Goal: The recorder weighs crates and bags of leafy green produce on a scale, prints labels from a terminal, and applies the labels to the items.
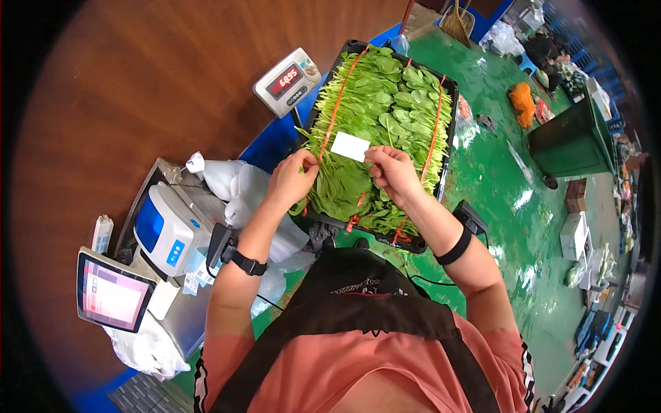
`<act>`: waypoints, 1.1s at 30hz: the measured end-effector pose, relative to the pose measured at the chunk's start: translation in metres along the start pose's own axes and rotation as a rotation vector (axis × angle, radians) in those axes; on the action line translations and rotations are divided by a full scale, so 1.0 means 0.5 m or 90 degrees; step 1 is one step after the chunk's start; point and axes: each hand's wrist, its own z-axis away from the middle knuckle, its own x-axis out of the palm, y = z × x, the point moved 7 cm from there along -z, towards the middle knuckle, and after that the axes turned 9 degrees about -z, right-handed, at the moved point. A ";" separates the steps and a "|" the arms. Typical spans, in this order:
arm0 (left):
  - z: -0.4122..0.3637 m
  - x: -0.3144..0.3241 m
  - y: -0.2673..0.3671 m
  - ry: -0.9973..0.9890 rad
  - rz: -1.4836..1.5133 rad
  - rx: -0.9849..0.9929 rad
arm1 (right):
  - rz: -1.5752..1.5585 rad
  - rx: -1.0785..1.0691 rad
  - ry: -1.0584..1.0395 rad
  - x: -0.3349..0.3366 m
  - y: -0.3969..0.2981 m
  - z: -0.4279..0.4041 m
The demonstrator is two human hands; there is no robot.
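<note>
A black plastic crate full of leafy greens stands in front of me, with orange twine running across the leaves. My right hand pinches the corner of a small white label, which lies over or just above the greens. At the crate's left side my left hand has thumb and fingertips together at the left twine and the leaf stems; whether it grips either is unclear. A digital scale display with lit red digits stands beyond the crate's left edge.
A label printer and a touch screen stand at the left, beside white plastic bags. Farther right on the wet green floor are a green wheeled bin, an orange bag and cartons. A person crouches at the upper right.
</note>
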 end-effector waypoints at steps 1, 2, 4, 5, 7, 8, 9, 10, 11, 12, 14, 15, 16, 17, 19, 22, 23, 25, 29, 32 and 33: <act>-0.004 0.003 -0.011 -0.002 0.003 0.001 | 0.020 0.000 0.024 0.003 0.000 -0.011; -0.005 0.028 -0.028 -0.104 0.139 -0.043 | 0.026 -0.007 0.037 0.008 0.000 -0.019; -0.003 0.044 -0.038 -0.211 0.279 -0.086 | 0.038 -0.009 0.047 0.006 0.000 -0.036; -0.001 0.042 -0.046 -0.231 0.402 -0.134 | 0.049 -0.012 0.052 0.003 0.002 -0.042; 0.003 0.038 -0.049 -0.267 0.647 -0.232 | 0.060 -0.011 0.064 0.005 0.007 -0.050; 0.012 0.046 -0.044 -0.275 0.688 -0.243 | 0.080 -0.002 0.063 0.011 0.011 -0.051; 0.011 0.044 -0.048 -0.279 0.691 -0.241 | 0.100 0.008 0.062 0.018 0.016 -0.051; 0.011 0.043 -0.050 -0.293 0.735 -0.244 | 0.102 0.007 0.067 0.022 0.018 -0.054; 0.011 0.041 -0.049 -0.307 0.779 -0.248 | 0.137 0.018 0.068 0.026 0.024 -0.060; 0.014 0.031 -0.043 -0.324 0.773 -0.257 | 0.172 0.029 0.069 0.029 0.030 -0.066; 0.009 0.033 -0.047 -0.362 0.786 -0.264 | 0.165 0.038 0.073 0.030 0.041 -0.078; 0.008 0.037 -0.049 -0.395 0.797 -0.272 | 0.157 0.047 0.073 0.034 0.047 -0.081; 0.004 0.037 -0.054 -0.396 0.799 -0.272 | 0.158 0.049 0.075 0.042 0.052 -0.083; 0.003 0.043 -0.054 -0.424 0.809 -0.281 | 0.156 0.043 0.071 0.054 0.056 -0.084; 0.005 0.053 -0.054 -0.455 0.821 -0.290 | 0.156 0.039 0.069 0.068 0.065 -0.087; 0.000 0.057 -0.055 -0.356 0.775 -0.302 | 0.207 0.026 0.085 0.080 0.063 -0.086; 0.004 0.060 -0.054 -0.355 0.778 -0.304 | 0.209 0.028 0.085 0.090 0.062 -0.084; 0.003 0.057 -0.058 -0.296 0.779 -0.319 | 0.274 -0.046 0.079 0.112 0.043 -0.080; 0.006 0.042 -0.059 -0.283 0.855 -0.320 | 0.664 -0.194 0.037 0.177 0.015 -0.121; 0.004 0.039 -0.053 -0.279 0.786 -0.287 | 0.703 -0.148 -0.025 0.211 0.016 -0.152; 0.002 0.041 -0.046 -0.281 0.786 -0.287 | 0.704 -0.129 -0.070 0.222 0.019 -0.163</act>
